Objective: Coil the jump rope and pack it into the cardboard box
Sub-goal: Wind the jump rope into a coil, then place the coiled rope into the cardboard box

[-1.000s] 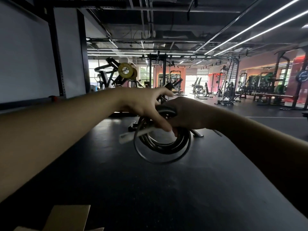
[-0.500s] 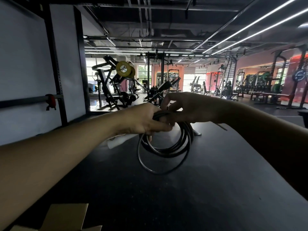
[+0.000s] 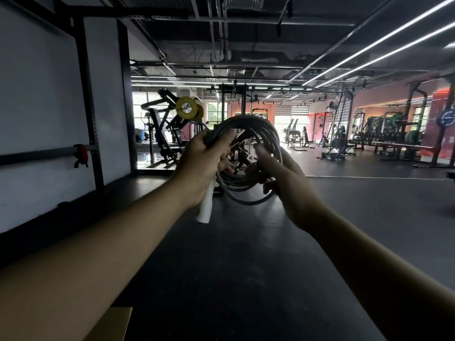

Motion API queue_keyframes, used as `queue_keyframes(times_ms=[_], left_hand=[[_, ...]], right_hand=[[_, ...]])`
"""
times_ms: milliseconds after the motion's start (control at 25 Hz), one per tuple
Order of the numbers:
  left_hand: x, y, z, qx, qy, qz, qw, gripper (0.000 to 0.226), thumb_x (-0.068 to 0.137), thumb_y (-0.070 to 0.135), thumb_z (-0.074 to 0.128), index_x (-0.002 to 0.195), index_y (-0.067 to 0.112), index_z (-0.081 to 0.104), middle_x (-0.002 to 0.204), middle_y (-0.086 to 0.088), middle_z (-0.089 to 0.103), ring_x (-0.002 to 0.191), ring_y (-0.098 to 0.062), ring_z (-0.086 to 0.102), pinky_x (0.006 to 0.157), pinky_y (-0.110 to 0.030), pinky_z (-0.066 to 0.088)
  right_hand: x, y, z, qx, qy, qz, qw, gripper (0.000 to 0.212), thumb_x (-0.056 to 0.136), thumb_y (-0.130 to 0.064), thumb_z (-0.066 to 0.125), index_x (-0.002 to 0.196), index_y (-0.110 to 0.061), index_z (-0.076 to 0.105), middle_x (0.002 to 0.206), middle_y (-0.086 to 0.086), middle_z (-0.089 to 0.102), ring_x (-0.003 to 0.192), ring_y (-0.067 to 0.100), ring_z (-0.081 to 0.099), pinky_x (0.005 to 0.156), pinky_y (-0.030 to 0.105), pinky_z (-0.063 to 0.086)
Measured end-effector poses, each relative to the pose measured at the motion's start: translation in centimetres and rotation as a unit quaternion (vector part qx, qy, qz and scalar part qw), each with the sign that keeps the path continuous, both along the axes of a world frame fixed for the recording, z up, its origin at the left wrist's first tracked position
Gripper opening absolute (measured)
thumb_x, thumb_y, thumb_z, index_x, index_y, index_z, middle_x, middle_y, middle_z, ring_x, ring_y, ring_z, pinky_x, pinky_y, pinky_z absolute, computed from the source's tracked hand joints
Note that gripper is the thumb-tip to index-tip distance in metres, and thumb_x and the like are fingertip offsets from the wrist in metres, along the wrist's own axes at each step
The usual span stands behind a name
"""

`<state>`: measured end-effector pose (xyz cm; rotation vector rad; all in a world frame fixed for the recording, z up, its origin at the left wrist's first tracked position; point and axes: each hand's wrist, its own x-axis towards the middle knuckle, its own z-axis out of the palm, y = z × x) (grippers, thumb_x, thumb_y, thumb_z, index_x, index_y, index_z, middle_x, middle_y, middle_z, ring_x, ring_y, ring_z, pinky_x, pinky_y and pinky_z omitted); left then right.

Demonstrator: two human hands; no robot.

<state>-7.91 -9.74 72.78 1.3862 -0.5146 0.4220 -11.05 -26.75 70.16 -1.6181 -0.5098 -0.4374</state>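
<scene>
Holding coiled jump rope (image 3: 248, 153) mid-air, far of cardboard box (image 3: 108, 324). Left hand (image 3: 202, 166) clenching loops plus dangling white handle (image 3: 206, 205); right hand (image 3: 283, 178) curling round right side. Likely light, springy, wanting to uncoil; gripping across all loops advisable.

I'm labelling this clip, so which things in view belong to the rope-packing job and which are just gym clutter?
Job:
- coiled jump rope, gripped by left hand and right hand
- white handle
- cardboard box, only a corner showing

Just there:
- yellow weight plate
- red clamp
- benches
</scene>
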Motion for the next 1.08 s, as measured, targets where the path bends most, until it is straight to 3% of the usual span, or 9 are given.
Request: queue_keyframes(times_ms=[80,160,240,360,480,680,760,920,1080], left_hand=[[0.1,-0.5,-0.2,-0.062,0.027,0.0,0.998,0.019,0.095,0.032,0.068,0.092,0.015,0.06,0.057,0.01,0.049,0.049,-0.01,0.041,0.065,-0.036,0.046],[0.4,-0.9,-0.8,-0.07,0.028,0.028,0.997,0.026,0.092,0.037,0.071,0.093,0.014,0.06,0.057,0.008,0.051,0.055,-0.015,0.049,0.073,-0.046,0.053],[0.6,-0.7,-1.5,-0.048,0.018,0.064,0.997,0.028,0.089,0.041,0.072,0.094,0.015,0.061,0.058,0.006,0.054,0.057,-0.016,0.054,0.08,-0.057,0.057],[0.6,0.7,-2.6,-0.008,-0.013,0.092,0.996,0.018,0.094,0.039,0.066,0.098,0.022,0.061,0.068,0.008,0.065,0.054,-0.012,0.061,0.079,-0.066,0.057],[0.5,2.9,-3.9,0.031,-0.023,0.124,0.992,0.016,0.1,0.039,0.057,0.109,0.026,0.059,0.084,0.003,0.069,0.063,-0.022,0.07,0.078,-0.063,0.058],[-0.2,9.2,-7.3,0.11,0.006,0.242,0.964,0.02,0.1,0.048,0.047,0.104,0.033,0.059,0.076,0.008,0.072,0.079,-0.017,0.069,0.083,-0.043,0.054],[-0.7,13.0,-9.3,0.122,0.037,0.271,0.954,0.031,0.097,0.053,0.045,0.108,0.029,0.06,0.074,0.01,0.073,0.087,-0.018,0.069,0.09,-0.044,0.052],[-1.8,20.4,-13.6,0.105,0.089,0.319,0.938,0.029,0.093,0.055,0.046,0.105,0.033,0.059,0.08,0.004,0.075,0.089,-0.022,0.072,0.09,-0.048,0.055],[-2.7,27.2,-18.9,0.087,0.13,0.367,0.917,0.036,0.101,0.044,0.046,0.12,0.018,0.061,0.103,-0.005,0.072,0.1,-0.022,0.068,0.094,-0.05,0.054]], right_hand=[[0.1,1.6,-1.1,0.062,0.007,-0.026,0.998,0.029,0.101,-0.037,0.057,0.117,-0.013,0.065,0.097,0.019,0.071,0.078,0.009,0.068,0.058,0.014,0.049],[0.4,2.8,-1.8,0.11,0.014,-0.055,0.992,0.032,0.103,-0.035,0.054,0.104,-0.005,0.064,0.075,0.015,0.063,0.065,0.013,0.06,0.049,0.018,0.044],[0.8,3.5,-2.2,0.116,0.024,-0.071,0.99,0.034,0.105,-0.037,0.05,0.096,-0.006,0.061,0.063,0.001,0.05,0.052,0.009,0.045,0.046,0.024,0.036],[0.8,4.4,-3.0,0.107,0.062,-0.049,0.991,0.028,0.106,-0.031,0.045,0.085,-0.015,0.054,0.055,-0.007,0.048,0.043,0.005,0.042,0.042,0.022,0.034],[0.8,6.1,-4.2,0.093,0.106,-0.029,0.99,0.023,0.105,-0.025,0.046,0.085,-0.016,0.053,0.05,-0.008,0.048,0.039,0.006,0.04,0.039,0.021,0.03],[1.3,11.7,-7.0,0.07,0.173,0.025,0.982,0.015,0.104,-0.026,0.047,0.094,-0.017,0.054,0.059,-0.002,0.052,0.041,0.01,0.045,0.043,0.023,0.032],[1.2,15.2,-8.5,0.055,0.188,0.041,0.98,0.014,0.105,-0.024,0.047,0.094,-0.021,0.054,0.061,-0.003,0.053,0.041,0.008,0.046,0.04,0.021,0.033],[1.9,22.4,-11.9,-0.004,0.186,0.068,0.98,0.01,0.104,-0.026,0.051,0.109,-0.022,0.058,0.076,-0.003,0.058,0.057,0.007,0.053,0.041,0.016,0.04],[3.3,28.9,-15.5,-0.073,0.192,0.089,0.975,0.013,0.102,-0.023,0.057,0.09,-0.02,0.062,0.066,-0.003,0.057,0.048,0.007,0.05,0.039,0.017,0.037]])
